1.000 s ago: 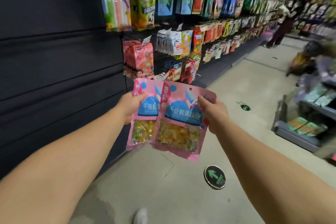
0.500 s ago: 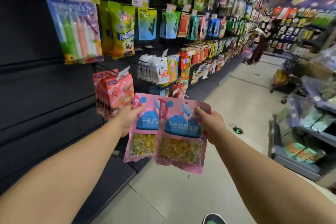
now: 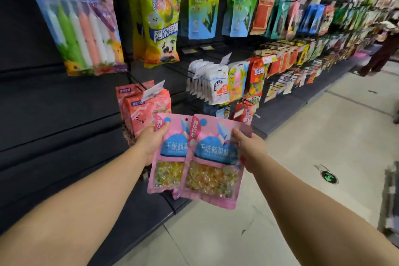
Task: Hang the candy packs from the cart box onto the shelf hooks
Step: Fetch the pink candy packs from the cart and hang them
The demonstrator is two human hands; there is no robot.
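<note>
I hold two pink packs, one per hand. My left hand [image 3: 151, 147] pinches the left pack [image 3: 170, 155] at its upper left edge; my right hand [image 3: 248, 149] pinches the right pack [image 3: 212, 162] at its upper right. They look light, floppy and slick, so I'd grip near the hang hole. Shelf hooks [image 3: 194, 75] lie just ahead.

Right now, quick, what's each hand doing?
Left hand: grips the rear pink plastic candy pack near its top.
Right hand: grips the front pink plastic candy pack at its upper right edge.
</note>
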